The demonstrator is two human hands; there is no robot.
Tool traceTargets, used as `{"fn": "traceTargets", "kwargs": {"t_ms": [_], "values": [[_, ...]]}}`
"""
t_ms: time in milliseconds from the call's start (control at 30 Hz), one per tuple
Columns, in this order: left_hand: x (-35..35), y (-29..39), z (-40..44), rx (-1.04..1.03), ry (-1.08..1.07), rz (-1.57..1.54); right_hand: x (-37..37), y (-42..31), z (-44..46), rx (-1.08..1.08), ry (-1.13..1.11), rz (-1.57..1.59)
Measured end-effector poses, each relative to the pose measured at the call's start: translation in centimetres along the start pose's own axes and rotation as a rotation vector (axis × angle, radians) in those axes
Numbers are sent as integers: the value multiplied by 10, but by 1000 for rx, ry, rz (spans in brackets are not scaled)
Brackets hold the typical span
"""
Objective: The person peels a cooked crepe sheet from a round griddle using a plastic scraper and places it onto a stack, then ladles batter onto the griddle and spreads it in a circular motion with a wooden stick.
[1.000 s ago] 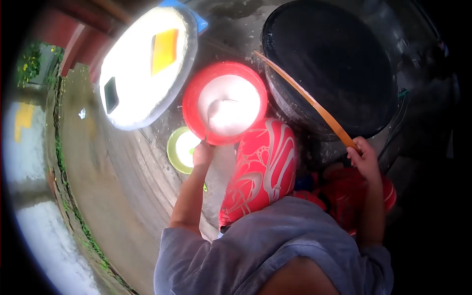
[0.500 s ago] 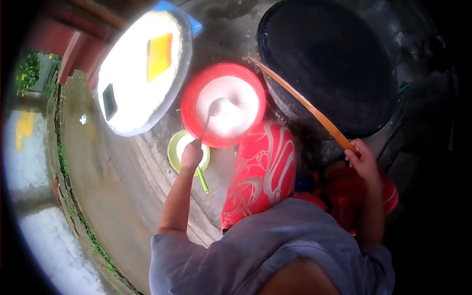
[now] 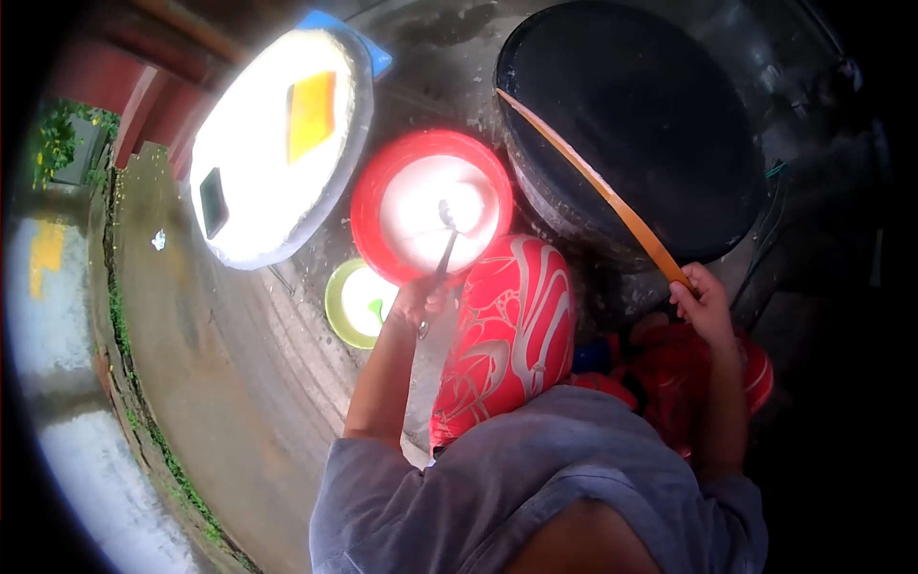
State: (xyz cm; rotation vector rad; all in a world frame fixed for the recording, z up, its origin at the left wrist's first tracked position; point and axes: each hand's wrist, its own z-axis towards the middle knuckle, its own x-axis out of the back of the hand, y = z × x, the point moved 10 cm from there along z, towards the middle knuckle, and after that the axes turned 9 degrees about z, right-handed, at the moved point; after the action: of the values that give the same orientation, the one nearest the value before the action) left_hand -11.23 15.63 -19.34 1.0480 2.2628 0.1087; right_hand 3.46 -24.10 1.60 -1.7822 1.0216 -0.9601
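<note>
My left hand is closed around the handle of a metal ladle, whose bowl end is over or in the white liquid of a red basin. Just left of that hand sits a smaller green bowl of white stuff, with a bright green utensil partly hidden by my hand. My right hand grips the lower end of a long, flat wooden stick. The far part of the stick lies across the near left side of a large round black griddle.
A big round white surface stands upper left, overexposed, with an orange-yellow object and a dark rectangular object on it. Something blue shows behind it. My red-clad knee is close to the basin.
My left hand has moved right with the ladle, which now points up and to the right. The stick's tip has shifted slightly onto the griddle's edge.
</note>
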Motion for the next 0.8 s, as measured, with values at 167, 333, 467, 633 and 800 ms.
{"fn": "traceTargets", "kwargs": {"t_ms": [167, 333, 467, 633, 800], "values": [[-8, 16, -74, -102, -80, -99, 4, 8, -4, 2, -18, 53], [-32, 35, -142, -263, -78, 50, 3, 10, -6, 14, -53, 108], [-48, 54, -181, -404, 29, 152, 8, 14, -8, -19, 20, 174], [-87, 95, -219, -605, 43, 245, 15, 19, -11, -20, 62, 240], [-148, 133, -223, -729, 31, 294, 6, 36, -16, -98, -15, 381]]}}
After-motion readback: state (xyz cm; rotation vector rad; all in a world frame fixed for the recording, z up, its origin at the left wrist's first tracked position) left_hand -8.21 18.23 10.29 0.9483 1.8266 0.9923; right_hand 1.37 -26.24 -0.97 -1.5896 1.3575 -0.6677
